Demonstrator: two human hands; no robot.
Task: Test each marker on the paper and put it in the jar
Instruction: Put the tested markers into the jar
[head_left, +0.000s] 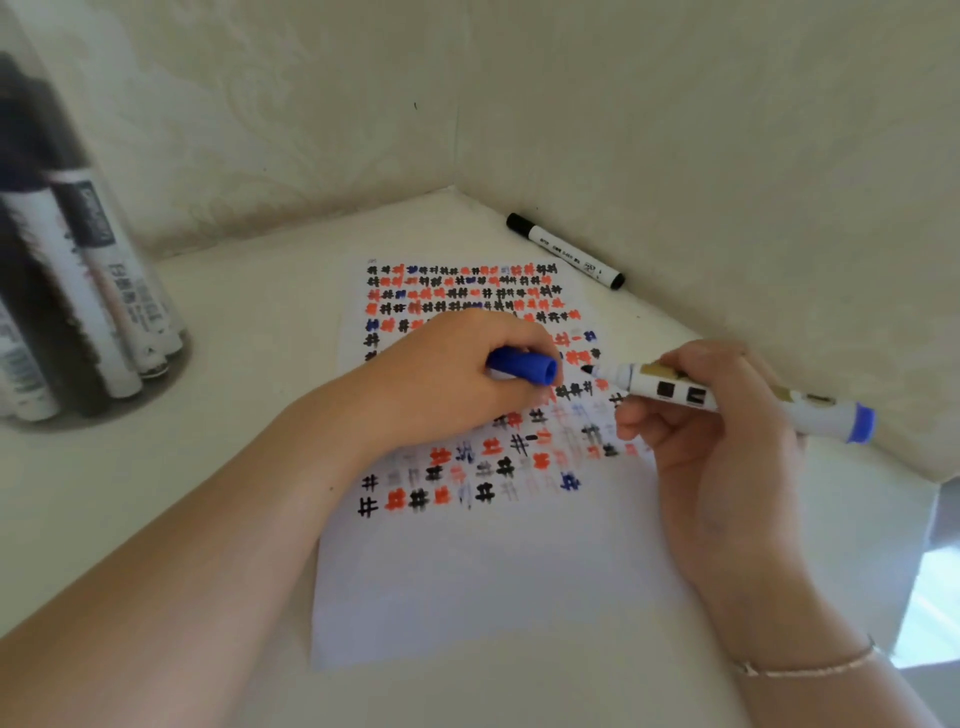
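The jar (78, 270) left of the paper (483, 571) is blurred and cut off by the frame's left and top edges; its markers' labels are unreadable. On the paper, the left hand (441, 379) hides part of the marks and most of the blue cap (524, 366). Print on the black marker (566, 250) beyond the paper is too small to read.

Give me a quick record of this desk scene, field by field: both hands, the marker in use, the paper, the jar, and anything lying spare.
left hand: grips blue cap, rests on paper
right hand: holds uncapped blue marker, tip facing the cap
paper: upper part filled with black, red and blue hash marks, lower part blank
jar: clear, far left, holds several markers
spare: black marker lying capped by the wall
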